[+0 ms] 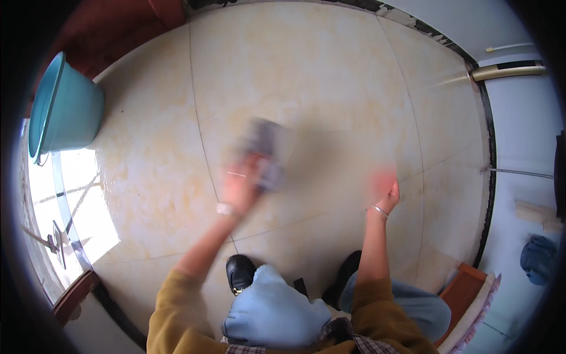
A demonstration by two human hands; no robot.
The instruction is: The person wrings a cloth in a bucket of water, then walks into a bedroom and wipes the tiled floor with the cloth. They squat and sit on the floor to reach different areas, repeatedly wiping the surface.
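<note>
My left hand (241, 183), with a pale band at the wrist, is blurred by motion above the tiled floor (309, 57). Its fingers are around a greyish-purple item (267, 137), probably a cloth; the blur hides its exact shape. To the right, my right hand (385, 188) wears a thin bracelet at the wrist. Its fingers are a reddish smear, so whether they hold anything cannot be told. A faint dark shade lies between the two hands. Below them are my black shoes (240, 272) and light blue trousers (274, 309).
A teal bucket (73, 110) stands at the left, beside a sunlit patch. Dark red furniture (128, 40) fills the upper left corner. A gold-and-black bar (508, 71) is at the upper right. A wooden seat (462, 287) with a cushion lies lower right, near a dark blue item (537, 259).
</note>
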